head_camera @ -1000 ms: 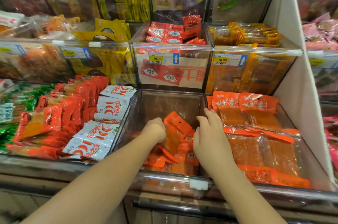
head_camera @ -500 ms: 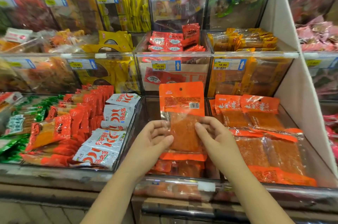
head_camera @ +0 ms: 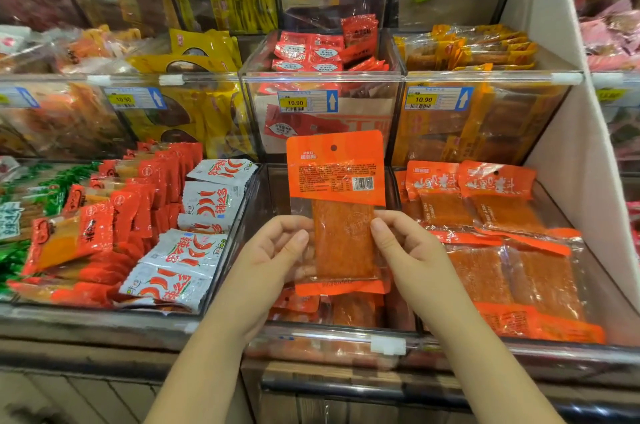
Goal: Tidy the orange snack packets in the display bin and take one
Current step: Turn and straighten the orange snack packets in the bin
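Hands meet above the display bin (head_camera: 332, 337): left hand (head_camera: 273, 250) and right hand (head_camera: 412, 250) each pinch a side edge of one orange snack packet (head_camera: 337, 181) between thumb and curled fingers, holding it upright over the bin's middle, printed back toward the camera. Beneath it, more orange packets (head_camera: 349, 312) lie jumbled inside the bin. Behind the bin, a clear box holds red packets (head_camera: 322, 53) and carries a 10.90 price tag (head_camera: 306, 102).

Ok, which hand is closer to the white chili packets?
Left. The left hand is just right of the white chili packets, pinching the near edge of the orange packet; the right hand pinches its far edge, farther right.
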